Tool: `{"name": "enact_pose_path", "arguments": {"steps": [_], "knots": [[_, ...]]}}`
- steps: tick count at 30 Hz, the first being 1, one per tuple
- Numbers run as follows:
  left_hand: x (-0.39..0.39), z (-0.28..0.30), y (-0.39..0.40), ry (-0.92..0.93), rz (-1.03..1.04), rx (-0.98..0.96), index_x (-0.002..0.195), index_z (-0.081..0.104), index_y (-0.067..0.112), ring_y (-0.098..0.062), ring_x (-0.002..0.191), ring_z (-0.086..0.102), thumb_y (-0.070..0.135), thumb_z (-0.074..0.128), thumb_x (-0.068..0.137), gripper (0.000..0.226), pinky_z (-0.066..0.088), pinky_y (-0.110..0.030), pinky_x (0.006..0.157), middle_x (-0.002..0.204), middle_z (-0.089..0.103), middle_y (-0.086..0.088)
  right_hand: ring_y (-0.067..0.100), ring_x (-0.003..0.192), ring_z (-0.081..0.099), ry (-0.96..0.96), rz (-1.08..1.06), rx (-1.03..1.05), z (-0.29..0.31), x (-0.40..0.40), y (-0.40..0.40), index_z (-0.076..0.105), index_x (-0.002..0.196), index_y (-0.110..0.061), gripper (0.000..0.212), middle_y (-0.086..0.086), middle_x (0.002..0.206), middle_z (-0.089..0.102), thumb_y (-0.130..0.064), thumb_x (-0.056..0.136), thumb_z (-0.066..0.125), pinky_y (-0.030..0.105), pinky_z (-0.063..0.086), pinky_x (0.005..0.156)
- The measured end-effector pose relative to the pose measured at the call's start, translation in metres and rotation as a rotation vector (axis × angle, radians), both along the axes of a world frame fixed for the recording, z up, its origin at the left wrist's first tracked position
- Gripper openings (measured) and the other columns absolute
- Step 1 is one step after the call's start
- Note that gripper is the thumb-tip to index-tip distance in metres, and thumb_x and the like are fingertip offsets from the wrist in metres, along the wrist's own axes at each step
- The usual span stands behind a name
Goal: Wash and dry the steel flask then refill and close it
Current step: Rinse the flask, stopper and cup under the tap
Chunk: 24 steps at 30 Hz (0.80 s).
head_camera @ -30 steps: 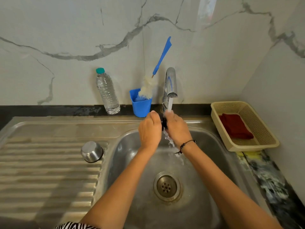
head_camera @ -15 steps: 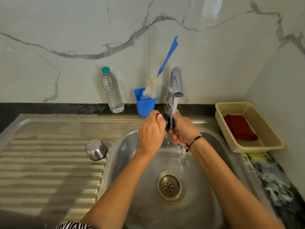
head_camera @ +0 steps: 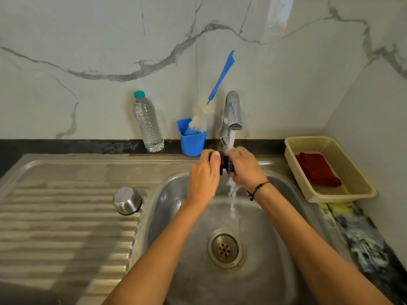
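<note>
Both my hands hold a small black flask stopper [head_camera: 225,165] under the running tap [head_camera: 232,113], above the sink basin [head_camera: 176,194]. My left hand [head_camera: 203,175] grips its left end, thumb on top. My right hand [head_camera: 243,167] curls round its right end, and water runs over the fingers and falls toward the drain [head_camera: 224,248]. A steel cup lid [head_camera: 127,200] stands upside down on the ribbed drainboard [head_camera: 66,227]. The flask body is not in view.
A clear water bottle [head_camera: 148,124] and a blue cup [head_camera: 192,139] holding a blue-handled bottle brush [head_camera: 221,78] stand against the marble wall. A beige basket [head_camera: 352,190] with a red cloth [head_camera: 317,172] sits at the right of the sink.
The black stopper has come more into view between my hands, which shifted slightly apart under the stream. The camera moved a little; the water keeps running.
</note>
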<state>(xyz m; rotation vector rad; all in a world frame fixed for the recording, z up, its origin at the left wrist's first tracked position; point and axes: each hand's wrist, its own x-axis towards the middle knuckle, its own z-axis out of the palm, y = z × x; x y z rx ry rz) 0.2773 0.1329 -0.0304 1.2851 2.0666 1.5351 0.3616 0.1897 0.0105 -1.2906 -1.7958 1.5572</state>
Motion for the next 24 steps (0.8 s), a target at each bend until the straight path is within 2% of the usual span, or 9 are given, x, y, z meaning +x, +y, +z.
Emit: {"name": "enact_pose_path", "arguments": {"steps": [2,4,7,11,13,16,18,21,24], "knots": [[-0.003,0.011,0.006,-0.377,0.046,-0.121,0.075,0.049,0.012,-0.016,0.054,0.049,0.033,0.033,0.101,0.037,0.038,-0.022,0.046,0.066,0.053,-0.005,0.014,0.058,0.048,-0.072,0.006,0.386,-0.006,0.000,-0.005,0.046,0.087,-0.013,0.021,0.001,0.068,0.051,-0.030,0.097,0.039,0.030,0.040,0.054],[-0.003,0.018,0.010,-0.464,0.115,-0.119,0.067,0.045,0.011,-0.017,0.054,0.047,0.027,0.033,0.101,0.039,0.038,-0.023,0.046,0.062,0.049,-0.006,0.022,0.062,0.050,-0.095,0.014,0.588,-0.014,-0.001,-0.011,0.046,0.091,-0.010,0.021,0.004,0.067,0.052,-0.026,0.098,0.035,0.036,0.040,0.058],[0.006,0.022,0.007,-0.203,0.148,-0.047,0.056,0.032,0.014,-0.013,0.050,0.035,0.013,0.033,0.101,0.045,0.031,-0.017,0.046,0.054,0.038,-0.003,0.025,0.061,0.044,-0.053,-0.111,0.501,-0.023,-0.006,-0.006,0.041,0.072,-0.015,0.026,0.002,0.060,0.043,-0.019,0.096,0.034,0.040,0.039,0.060],[0.011,0.011,0.005,0.017,0.115,0.016,0.055,0.028,0.020,-0.009,0.048,0.032,0.008,0.033,0.101,0.047,0.030,-0.018,0.047,0.050,0.032,0.003,0.015,0.059,0.042,0.038,-0.071,-0.004,-0.015,-0.004,0.007,0.040,0.064,-0.020,0.030,0.003,0.068,0.045,-0.014,0.094,0.038,0.032,0.040,0.058],[0.007,0.009,0.006,-0.045,0.105,-0.012,0.055,0.030,0.019,-0.010,0.048,0.033,0.008,0.033,0.101,0.047,0.028,-0.019,0.046,0.050,0.033,0.002,0.011,0.057,0.043,-0.149,0.128,0.156,-0.010,0.004,0.003,0.042,0.072,-0.022,0.028,0.009,0.076,0.050,-0.015,0.098,0.034,0.027,0.040,0.056],[0.003,0.014,0.012,-0.227,0.114,-0.127,0.056,0.035,0.014,-0.013,0.053,0.035,0.013,0.034,0.100,0.044,0.027,-0.026,0.050,0.056,0.038,-0.002,0.018,0.070,0.053,-0.262,0.234,0.473,-0.010,0.016,-0.004,0.054,0.097,-0.010,0.029,0.011,0.084,0.058,-0.023,0.101,0.029,0.034,0.047,0.067],[0.002,0.016,0.016,-0.311,0.077,-0.222,0.060,0.040,0.012,-0.016,0.057,0.040,0.017,0.034,0.099,0.039,0.032,-0.029,0.053,0.061,0.042,-0.004,0.016,0.079,0.052,-0.271,0.286,0.647,-0.015,0.024,-0.002,0.057,0.107,-0.008,0.027,0.009,0.091,0.059,-0.023,0.099,0.036,0.022,0.043,0.068],[0.000,0.022,0.020,-0.605,0.021,-0.339,0.075,0.047,0.013,-0.017,0.056,0.048,0.023,0.035,0.098,0.028,0.034,-0.019,0.039,0.068,0.050,-0.006,0.012,0.077,0.049,-0.214,0.336,0.824,-0.020,0.032,0.003,0.060,0.107,-0.008,0.030,0.008,0.091,0.060,-0.031,0.095,0.045,0.009,0.034,0.061],[0.004,0.027,0.021,-0.681,-0.003,-0.362,0.082,0.051,0.012,-0.016,0.059,0.053,0.024,0.038,0.098,0.024,0.036,-0.016,0.034,0.073,0.054,-0.008,0.010,0.068,0.050,-0.195,0.274,0.859,-0.022,0.033,0.002,0.063,0.097,-0.011,0.040,0.000,0.080,0.059,-0.044,0.088,0.043,0.010,0.033,0.056]]}}
